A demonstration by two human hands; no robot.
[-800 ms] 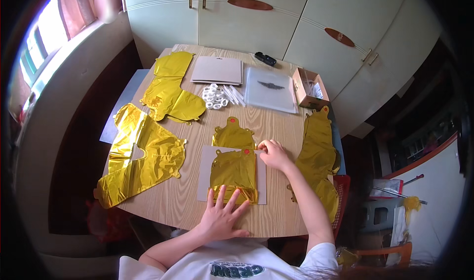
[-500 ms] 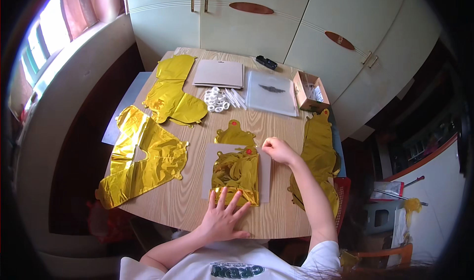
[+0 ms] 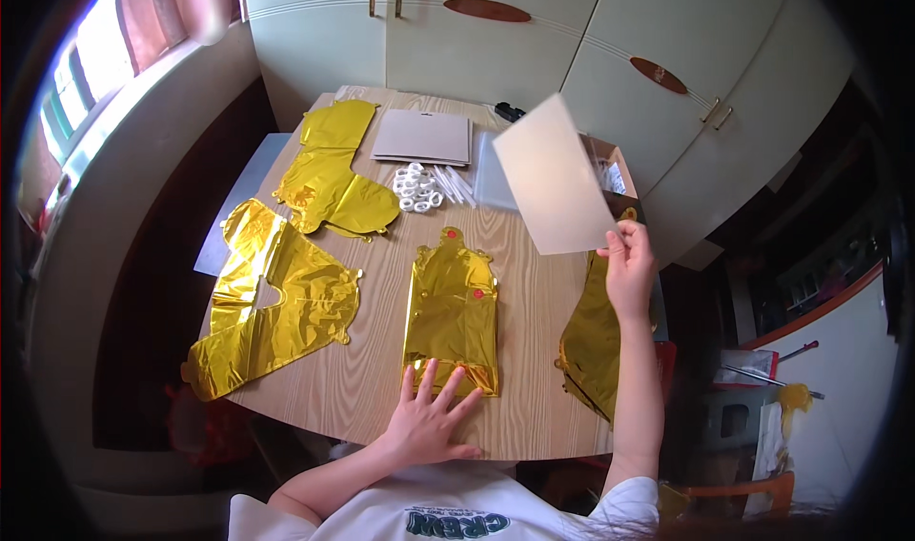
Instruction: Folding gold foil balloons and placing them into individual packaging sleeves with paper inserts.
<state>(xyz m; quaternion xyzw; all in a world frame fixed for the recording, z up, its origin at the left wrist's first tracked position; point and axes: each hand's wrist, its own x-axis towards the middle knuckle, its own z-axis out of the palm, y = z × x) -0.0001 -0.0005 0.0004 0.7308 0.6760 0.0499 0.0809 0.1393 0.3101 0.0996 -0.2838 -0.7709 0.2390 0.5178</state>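
My left hand [image 3: 429, 417] lies flat on the near end of a folded gold foil balloon [image 3: 453, 303] that rests in the middle of the wooden table [image 3: 534, 350]. My right hand [image 3: 629, 269] is raised over the table's right side and pinches the lower corner of a translucent white plastic sheet [image 3: 553, 174], which stands lifted and tilted in the air.
More gold foil balloons lie at the left [image 3: 272, 298], the far left [image 3: 329, 174] and over the right edge [image 3: 591, 336]. A grey flat packet [image 3: 424, 136], white rings and straws [image 3: 419, 186] and an open cardboard box [image 3: 610, 164] sit at the far end. Cabinet doors stand behind.
My right hand has pulled the translucent sheet off the middle balloon and lifted it up to the right. The left hand stays pressed on the balloon's near end.
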